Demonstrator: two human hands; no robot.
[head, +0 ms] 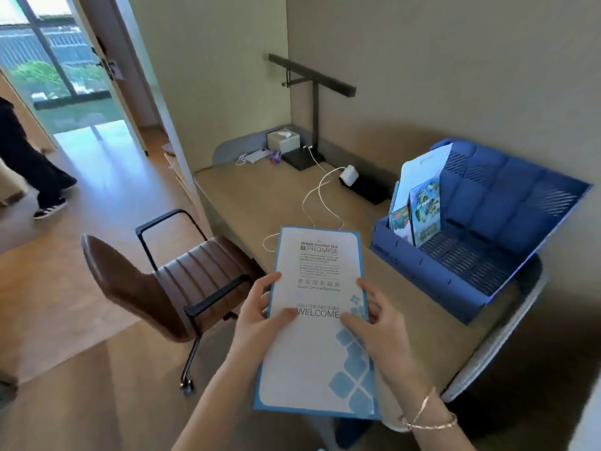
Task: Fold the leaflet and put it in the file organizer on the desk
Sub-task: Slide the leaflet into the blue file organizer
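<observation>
I hold a tall white leaflet (317, 349) with a blue border, printed "WELCOME", above the desk's front edge. My left hand (260, 312) grips its left edge with the thumb on the front. On the opposite edge, my right hand (374, 323) does the same, thumb near the word "WELCOME". The leaflet looks flat and closed like a booklet. The blue file organizer (432, 281) stands on the desk to the right, against the wall, with a few colourful leaflets (422, 209) upright in its left slot.
A wooden desk (247, 196) carries a black lamp (315, 102), a tissue box (282, 139), a white charger (349, 175) with a looping cable, and small items at the back. A brown chair (162, 284) stands to the left. A person's legs (32, 170) show at far left.
</observation>
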